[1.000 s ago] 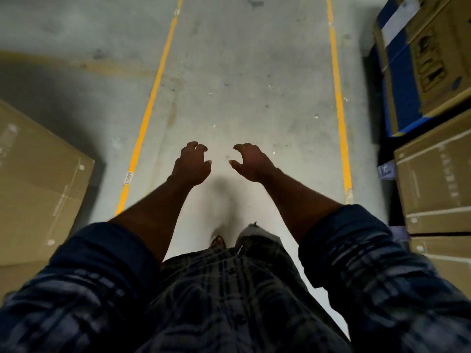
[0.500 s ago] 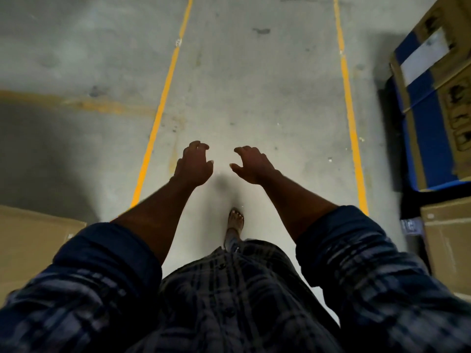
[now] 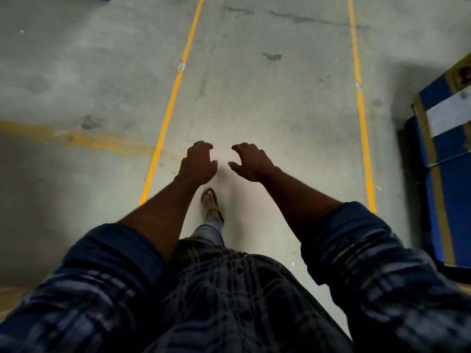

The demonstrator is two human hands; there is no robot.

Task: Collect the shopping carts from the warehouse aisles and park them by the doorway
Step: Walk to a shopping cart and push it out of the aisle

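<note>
Where the shopping carts stand cannot be told. The left hand point(image 3: 197, 164) and right hand point(image 3: 252, 163) are held forward, slightly apart, fingers loosely curled, nothing gripped, just right of the left yellow line point(image 3: 168, 108); a blue carton point(image 3: 448, 154) is seen far right of it.

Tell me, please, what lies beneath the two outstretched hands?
Bare concrete floor, and a sandalled foot showing by the left hand. The right hand holds nothing. The patch each hand covers is hidden.
</note>
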